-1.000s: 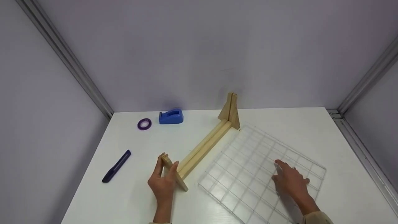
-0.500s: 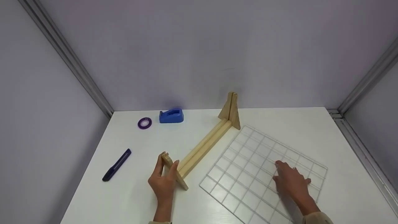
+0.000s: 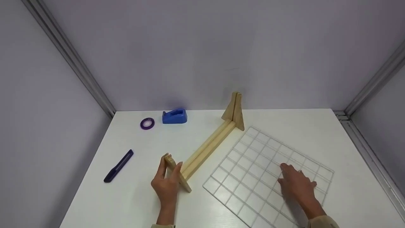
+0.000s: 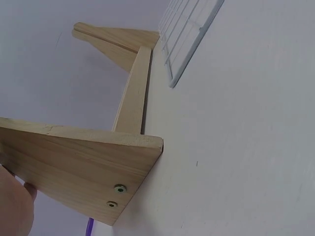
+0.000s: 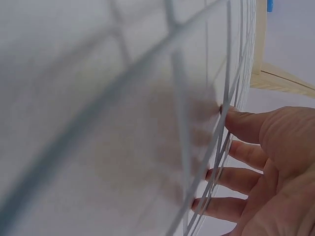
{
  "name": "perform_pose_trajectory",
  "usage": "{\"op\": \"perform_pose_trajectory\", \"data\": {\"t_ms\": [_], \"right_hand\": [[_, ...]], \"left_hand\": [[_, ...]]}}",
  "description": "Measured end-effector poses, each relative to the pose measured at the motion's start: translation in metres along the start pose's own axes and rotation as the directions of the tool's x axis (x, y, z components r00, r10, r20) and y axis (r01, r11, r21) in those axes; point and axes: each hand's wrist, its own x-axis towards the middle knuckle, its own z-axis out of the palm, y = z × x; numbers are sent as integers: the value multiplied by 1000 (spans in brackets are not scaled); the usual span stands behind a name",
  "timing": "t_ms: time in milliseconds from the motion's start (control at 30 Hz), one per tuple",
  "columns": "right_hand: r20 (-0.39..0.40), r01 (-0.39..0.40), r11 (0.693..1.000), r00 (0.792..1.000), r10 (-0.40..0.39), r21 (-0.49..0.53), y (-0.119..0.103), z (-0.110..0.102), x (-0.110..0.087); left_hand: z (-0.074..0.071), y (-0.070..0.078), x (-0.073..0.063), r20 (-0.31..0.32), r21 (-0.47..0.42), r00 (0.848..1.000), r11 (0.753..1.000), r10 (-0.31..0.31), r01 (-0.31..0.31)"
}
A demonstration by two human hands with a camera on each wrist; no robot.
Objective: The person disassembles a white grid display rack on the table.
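Note:
A pale wooden stand (image 3: pixel 207 148), two upright end boards joined by a long double rail, lies diagonally across the white table. My left hand (image 3: pixel 165 186) pinches its near end board (image 4: pixel 83 162) between thumb and fingers; two metal bolts show on that board in the left wrist view. To the right, a white wire grid panel (image 3: pixel 250 171) lies nearly flat. My right hand (image 3: pixel 297 183) rests on the grid's right part, fingers spread, the fingertips touching the wires. In the right wrist view, thumb and fingers (image 5: pixel 241 179) reach to the wires without closing round them.
A blue tape dispenser (image 3: pixel 174 116) and a purple tape roll (image 3: pixel 147 123) stand near the back wall (image 3: pixel 190 57). A dark blue utility knife (image 3: pixel 118 166) lies on the left of the table (image 3: pixel 133 205). Metal-framed walls bound both sides.
The grid panel has shifted very slightly and its wires look sharper than a second ago. Both hands keep their places, and the stand has not moved; the head view has tilted slightly.

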Motion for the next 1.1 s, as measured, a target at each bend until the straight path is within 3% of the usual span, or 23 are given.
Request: {"op": "perform_pose_trajectory", "data": {"t_ms": [333, 600, 800, 1100], "right_hand": [[17, 13, 1000, 1000, -14, 16, 0, -3, -1], [34, 10, 1000, 999, -11, 26, 3, -2, -2], [28, 21, 1000, 999, -21, 13, 7, 0, -3], [-2, 37, 999, 999, -37, -10, 8, 6, -5]], "left_hand": [[2, 3, 2, 12, -39, 1000, 999, -6, 6], [1, 3, -1, 8, 0, 999, 999, -41, 41], [3, 4, -1, 18, -16, 1000, 1000, -26, 26], [1, 5, -6, 9, 33, 1000, 999, -6, 5]]}}
